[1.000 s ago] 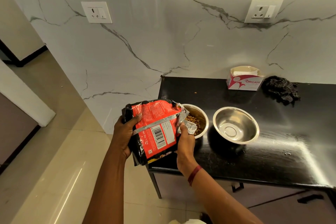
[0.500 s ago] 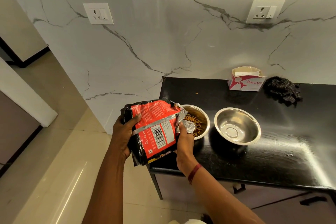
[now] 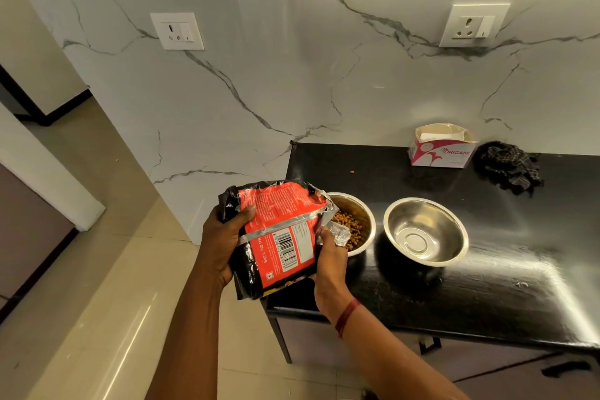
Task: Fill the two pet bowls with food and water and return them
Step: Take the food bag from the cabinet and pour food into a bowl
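Two steel bowls stand side by side on the black counter. The kibble bowl sits near the counter's left front corner with a layer of brown kibble in it. Just right of the kibble bowl, not touching it, is the empty bowl.

There is one food bag, red and black with a barcode panel. It is held in the air at the kibble bowl's left side and tilted, so its torn silver mouth hangs over that bowl's left rim. The bag hides the left part of the kibble bowl.

Behind the kibble bowl, one stray pellet lies on the counter. Further back and to the right, against the marble wall, is one open tissue box. One crumpled dark checked cloth lies just right of the box. Two wall sockets are set above, one up and left of the kibble bowl and one up and right of it.

Both forearms reach in from below. The left hand is clamped on the bag's left side, thumb laid across the red front and fingers wrapped behind. The right hand grips the bag's right edge beside the kibble bowl, with the crinkled foil of the mouth pinched at its fingertips. One red thread circles the right wrist.
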